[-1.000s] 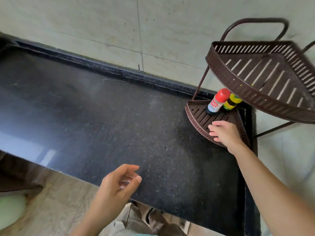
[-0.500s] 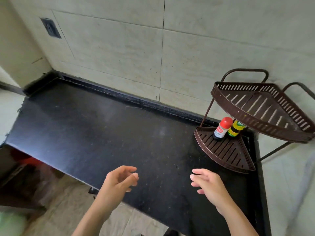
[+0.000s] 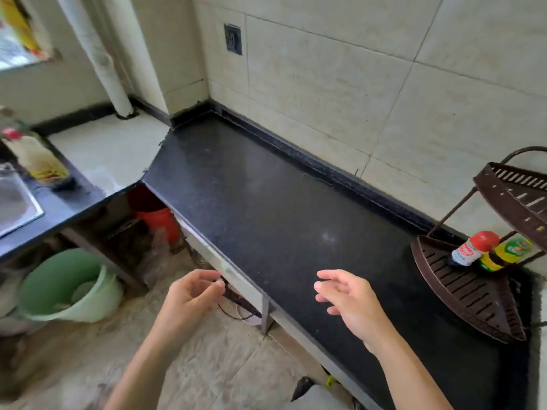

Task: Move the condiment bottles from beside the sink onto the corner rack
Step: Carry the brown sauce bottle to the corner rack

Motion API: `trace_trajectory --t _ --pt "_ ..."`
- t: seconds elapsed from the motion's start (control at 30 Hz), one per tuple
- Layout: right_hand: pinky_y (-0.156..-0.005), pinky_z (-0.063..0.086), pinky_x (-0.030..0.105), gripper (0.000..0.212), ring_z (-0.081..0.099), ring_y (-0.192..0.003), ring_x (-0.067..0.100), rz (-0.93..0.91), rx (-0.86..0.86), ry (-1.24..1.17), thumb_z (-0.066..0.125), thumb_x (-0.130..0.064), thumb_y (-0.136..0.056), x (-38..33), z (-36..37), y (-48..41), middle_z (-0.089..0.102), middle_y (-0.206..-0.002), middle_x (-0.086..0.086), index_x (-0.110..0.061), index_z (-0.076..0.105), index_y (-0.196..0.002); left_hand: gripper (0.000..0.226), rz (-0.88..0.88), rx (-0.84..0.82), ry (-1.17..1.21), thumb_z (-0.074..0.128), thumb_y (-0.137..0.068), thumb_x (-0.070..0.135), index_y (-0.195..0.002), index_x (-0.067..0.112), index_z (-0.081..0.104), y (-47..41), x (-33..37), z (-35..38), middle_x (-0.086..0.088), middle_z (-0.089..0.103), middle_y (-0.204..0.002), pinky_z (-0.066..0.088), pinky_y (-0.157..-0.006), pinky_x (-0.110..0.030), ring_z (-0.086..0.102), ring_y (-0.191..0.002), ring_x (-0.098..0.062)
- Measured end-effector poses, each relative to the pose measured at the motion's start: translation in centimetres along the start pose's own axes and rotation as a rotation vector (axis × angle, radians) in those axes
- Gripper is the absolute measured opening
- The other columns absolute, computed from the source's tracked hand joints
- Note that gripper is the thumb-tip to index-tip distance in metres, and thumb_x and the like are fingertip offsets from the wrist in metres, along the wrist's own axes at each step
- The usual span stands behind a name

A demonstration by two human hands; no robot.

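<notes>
View swings left vs 0.5 s ago: the steel sink (image 3: 14, 202) and the bench section it sits in now show at the left edge, and the brown slotted two-tier metal corner rack (image 3: 473, 297) is pushed to the right edge.

Right hand (image 3: 352, 303) was at the rack's lower tier 1 s ago. Now it hovers over the front of the black speckled stone bench (image 3: 281, 217), well apart from the rack. Grip apart, fingers relaxed, holding nothing.

Left hand (image 3: 192, 297) stays off the bench's front edge, over the floor. Fingers loosely curled, thumb near the index tip, grip empty.

Small red-capped white-label bottle (image 3: 470, 250) and dark bottle with yellow label and green cap (image 3: 503, 255) haven't moved: both on the lower tier, at the back, just beside each other.

One more bottle with a red cap and pale contents (image 3: 35, 158) stands beside the sink, not yet moved. It's motion-blurred and the label is unreadable.

Rack's upper tier is cut off by the right edge, and the sink by the left edge. Under the bench: pale green plastic bucket (image 3: 68, 285) and an orange bucket (image 3: 157, 220), the latter partly hidden in shadow. Contents unclear.
</notes>
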State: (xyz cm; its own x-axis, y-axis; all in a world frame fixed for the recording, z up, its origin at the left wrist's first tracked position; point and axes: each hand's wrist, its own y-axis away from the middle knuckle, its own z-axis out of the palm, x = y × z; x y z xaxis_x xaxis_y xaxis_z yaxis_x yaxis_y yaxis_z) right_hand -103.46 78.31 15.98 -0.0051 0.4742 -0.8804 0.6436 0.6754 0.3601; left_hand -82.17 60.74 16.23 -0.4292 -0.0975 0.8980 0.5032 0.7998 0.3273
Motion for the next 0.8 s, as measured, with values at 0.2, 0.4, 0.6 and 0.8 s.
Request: trace_trajectory --t 0.2,0.4,0.6,0.8 --pt "-0.076 0.057 0.026 0.018 0.069 -0.087 0.007 -0.099 -0.271 0.138 0.063 -0.028 -0.091 -3.6 6.6 -2.2 0.072 -0.095 -0.009 -0.033 0.062 -0.109 0.01 -0.068 0.211 -0.006 0.065 -0.091 0.026 -0.099 0.029 0.067 3.3 -2.9 -6.7 -0.003 0.076 -0.084 0.058 -0.079 -0.041 0.072 -0.083 -0.019" --pt "-0.07 0.056 0.021 0.02 0.068 -0.086 0.007 -0.204 -0.491 0.234 0.064 -0.031 -0.091 -7.6 13.5 -6.9 0.072 -0.093 -0.009 -0.032 0.062 -0.111 0.009 -0.128 0.435 0.046 0.065 -0.091 0.023 -0.098 0.029 0.064 4.8 -4.2 -10.6 -0.006 0.073 -0.088 0.054 -0.073 -0.03 0.069 -0.084 -0.019" --pt "-0.076 0.056 0.03 0.022 0.068 -0.085 0.012 -0.268 -0.696 0.303 0.065 -0.027 -0.09 -10.8 21.0 -11.8 0.072 -0.091 -0.003 -0.025 0.065 -0.111 0.012 -0.23 0.534 0.12 0.067 -0.09 0.024 -0.1 0.03 0.064 5.3 -5.5 -12.6 -0.007 0.073 -0.092 0.055 -0.075 -0.028 0.069 -0.086 -0.017" --pt "-0.079 0.055 0.033 0.021 0.069 -0.088 0.013 -0.307 -0.871 0.386 0.068 -0.027 -0.088 -12.2 28.9 -12.6 0.073 -0.089 -0.002 -0.025 0.066 -0.109 0.012 -0.363 0.739 0.239 0.066 -0.091 0.017 -0.101 0.024 0.066 9.2 -8.3 -16.0 -0.009 0.072 -0.094 0.052 -0.075 -0.028 0.069 -0.087 -0.019"
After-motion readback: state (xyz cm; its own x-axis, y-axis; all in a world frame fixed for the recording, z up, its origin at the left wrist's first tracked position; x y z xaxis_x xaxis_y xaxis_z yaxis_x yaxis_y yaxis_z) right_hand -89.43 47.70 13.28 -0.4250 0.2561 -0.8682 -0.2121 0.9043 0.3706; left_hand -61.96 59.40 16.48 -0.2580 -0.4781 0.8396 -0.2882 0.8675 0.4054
